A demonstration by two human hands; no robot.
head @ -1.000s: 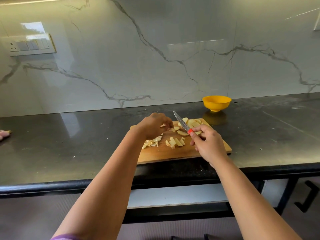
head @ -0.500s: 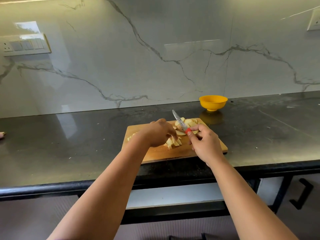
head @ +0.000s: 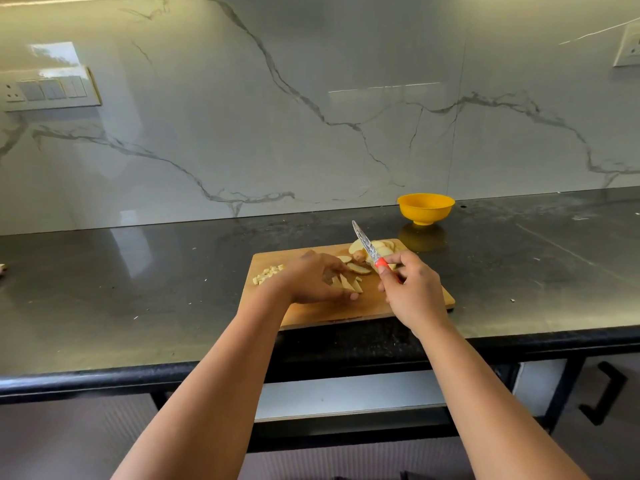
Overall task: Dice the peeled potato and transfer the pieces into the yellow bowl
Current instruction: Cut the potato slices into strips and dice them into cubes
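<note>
Item 1 — step in hand: I'm dicing, approx. mid-task by my reckoning. To do it well I'm wanting the strips lined up side by side, fingertips tucked back from the edge, blade coming down flat across them in even cuts so the cubes match those already made.

Item 2 — left hand (head: 313, 280): I'm resting it on the cutting board (head: 408, 304), palm down, fingers loosely spread over the potato strips (head: 349, 284), gathering them; not curled round any one piece as far as I can see. Strips are lying under and just beside my fingertips, twd. the board's centre.

Item 3 — right hand (head: 412, 292): fingers are clamped on the red handle of the knife (head: 367, 247). I'm holding the blade raised, tip pointing up and away to the left, clear of the board — not cutting.

Item 4 — potato slices (head: 381, 249): uncut stack at the board's far right corner, just behind the blade, near my right hand.

Item 5 — diced pieces (head: 267, 273): small pile at the board's left edge, beside my left wrist.

Item 6 — yellow bowl (head: 425, 207): standing on the dark counter (head: 138, 289) beyond the board's far right corner, apart from both hands. Contents not visible from here; transfer looks not yet begun.
</note>
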